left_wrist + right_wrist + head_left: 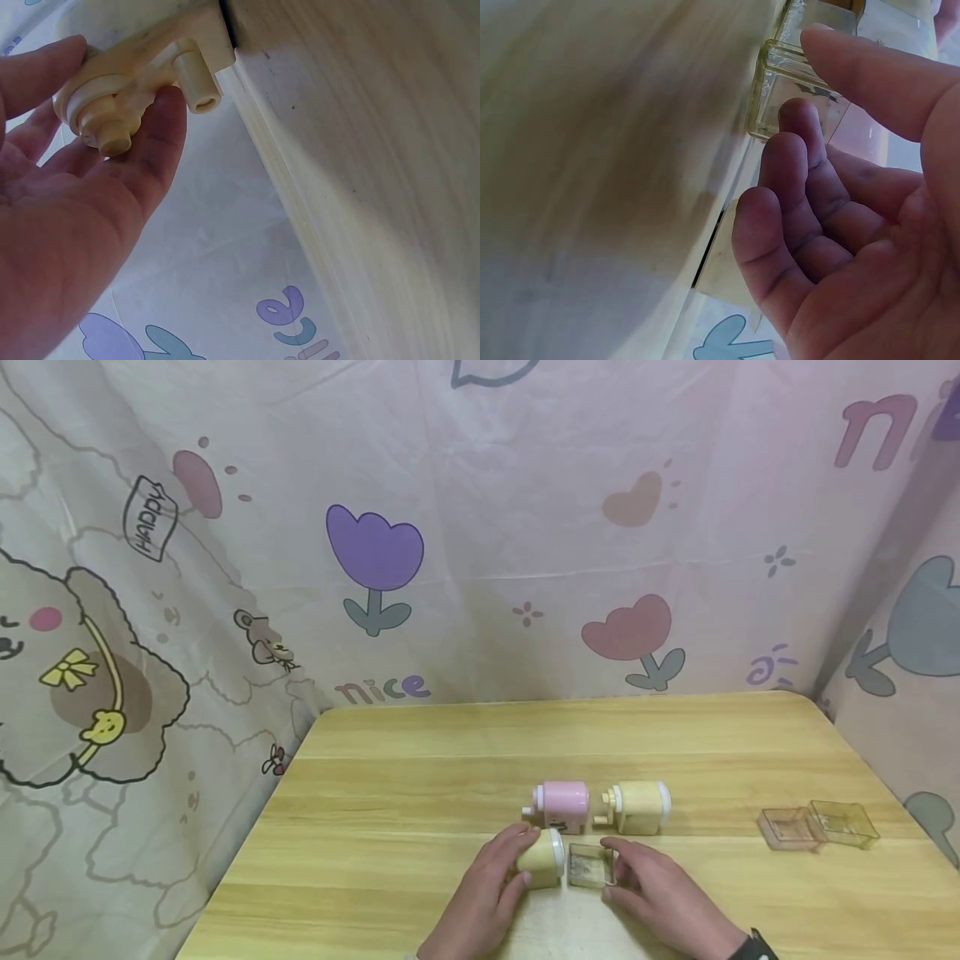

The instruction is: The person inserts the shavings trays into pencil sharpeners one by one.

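Observation:
My left hand (491, 887) grips a pale yellow crank pencil sharpener (538, 860) from its left side, white face turned right. In the left wrist view, its crank (154, 71) shows between thumb and fingers. Just right of that white face lies a clear yellowish drawer (590, 867) with dark bits in it. My right hand (660, 889) pinches the drawer by its right end, index finger on the far side and thumb on the near side. In the right wrist view, the other fingers (784, 161) are loosely curled below the drawer (769, 94).
Behind the hands stand a pink sharpener (566, 803) and a second yellow sharpener (639, 807), cranks to the left. On the right of the wooden table (390, 810) lie a clear pinkish drawer (789, 831) and a clear yellowish one (843, 822), touching. A printed curtain (487, 527) hangs behind.

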Tool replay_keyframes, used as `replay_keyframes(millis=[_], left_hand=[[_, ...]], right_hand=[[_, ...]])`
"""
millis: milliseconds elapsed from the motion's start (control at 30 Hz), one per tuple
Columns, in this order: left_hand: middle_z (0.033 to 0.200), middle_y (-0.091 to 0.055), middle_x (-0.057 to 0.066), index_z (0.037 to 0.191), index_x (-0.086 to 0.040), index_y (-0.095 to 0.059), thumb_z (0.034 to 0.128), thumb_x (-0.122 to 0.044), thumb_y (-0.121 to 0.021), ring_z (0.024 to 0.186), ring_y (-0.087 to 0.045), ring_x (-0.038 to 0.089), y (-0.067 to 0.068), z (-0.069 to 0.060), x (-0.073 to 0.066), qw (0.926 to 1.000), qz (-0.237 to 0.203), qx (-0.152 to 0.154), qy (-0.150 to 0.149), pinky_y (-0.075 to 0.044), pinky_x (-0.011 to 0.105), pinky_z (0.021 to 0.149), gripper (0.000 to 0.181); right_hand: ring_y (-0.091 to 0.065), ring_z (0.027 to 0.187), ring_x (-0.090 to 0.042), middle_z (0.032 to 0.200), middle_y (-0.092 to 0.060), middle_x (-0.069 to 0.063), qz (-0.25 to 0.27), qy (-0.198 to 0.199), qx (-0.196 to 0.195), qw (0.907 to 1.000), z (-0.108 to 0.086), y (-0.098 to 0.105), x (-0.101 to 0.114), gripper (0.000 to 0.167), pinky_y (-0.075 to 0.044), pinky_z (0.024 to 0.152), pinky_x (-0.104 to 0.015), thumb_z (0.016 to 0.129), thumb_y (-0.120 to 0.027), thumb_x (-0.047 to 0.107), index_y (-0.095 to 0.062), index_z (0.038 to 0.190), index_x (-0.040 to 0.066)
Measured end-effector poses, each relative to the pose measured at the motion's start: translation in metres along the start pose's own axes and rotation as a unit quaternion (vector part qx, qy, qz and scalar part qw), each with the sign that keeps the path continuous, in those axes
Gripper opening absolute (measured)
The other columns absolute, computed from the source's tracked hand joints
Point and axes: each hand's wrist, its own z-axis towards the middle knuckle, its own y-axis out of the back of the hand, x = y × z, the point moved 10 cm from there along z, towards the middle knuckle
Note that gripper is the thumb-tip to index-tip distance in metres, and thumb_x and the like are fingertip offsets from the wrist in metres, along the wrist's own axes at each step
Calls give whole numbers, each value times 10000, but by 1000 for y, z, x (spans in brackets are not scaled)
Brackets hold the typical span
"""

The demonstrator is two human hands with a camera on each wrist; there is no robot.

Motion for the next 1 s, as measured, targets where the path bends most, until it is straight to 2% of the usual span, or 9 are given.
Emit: replay_keyframes(millis=[367,733,1000], left_hand=[[1583,-445,90,1553,-194,-455,1064,-144,-555,1431,-442,320,-1,0,2,10000,3,14,35,-414,549,1127,501],[1587,-442,80,1555,-210,-449,1062,-134,-558,1434,-437,317,-1,0,2,10000,37,42,81,-419,551,1123,511],[1588,-439,80,1555,-203,-450,1058,-126,-561,1436,-437,313,-1,0,2,10000,62,44,32,-422,545,1123,515]], right_hand=[[-546,803,39,889,-584,180,32,48,28,10000,5,-5,8,643,-560,744,-276,866,-817,224,-564,1399,-30],[-551,795,33,874,-585,192,25,410,-123,9991,10,-8,17,625,-563,736,-284,863,-825,207,-575,1372,-55],[-556,802,26,881,-589,185,25,417,-93,9991,15,-12,18,649,-560,733,-287,867,-823,212,-561,1401,-47]])
